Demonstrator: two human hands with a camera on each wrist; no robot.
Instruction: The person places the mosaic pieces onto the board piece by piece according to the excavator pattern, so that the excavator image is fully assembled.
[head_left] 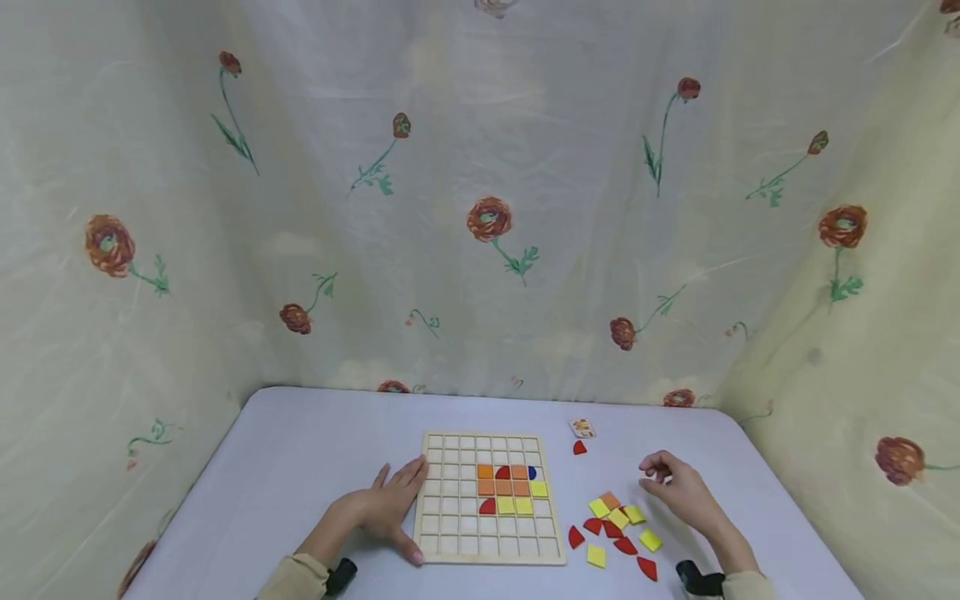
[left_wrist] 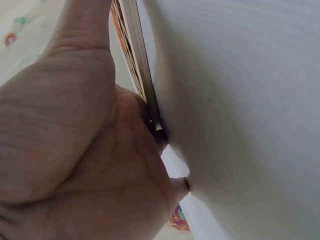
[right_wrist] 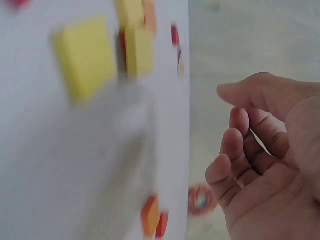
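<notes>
Board [head_left: 495, 562] pale wood-coloured, gridded, cells whitish; set tiles, top row: square [head_left: 485, 472] orange, wedge [head_left: 503, 472] red, square [head_left: 519, 472] salmon-orange, half-round [head_left: 532, 472] dark blue; middle row three salmon-orange, then one yellow; lower row one red, two yellow; loose squares [head_left: 596, 556] yellow, plus one orange [head_left: 609, 500]; loose wedges [head_left: 624, 546] plain red; card [head_left: 582, 428] white, orange-brown print, detail too small; table [head_left: 337, 433] plain white, faint lilac tint; curtain [head_left: 562, 292] cream-grey, yellower at right, scattered flowers [head_left: 489, 218] rust-red, stems and leaves [head_left: 520, 264] green; sleeves [head_left: 296, 579] plain beige; wrist cams [head_left: 341, 577] black.
</notes>
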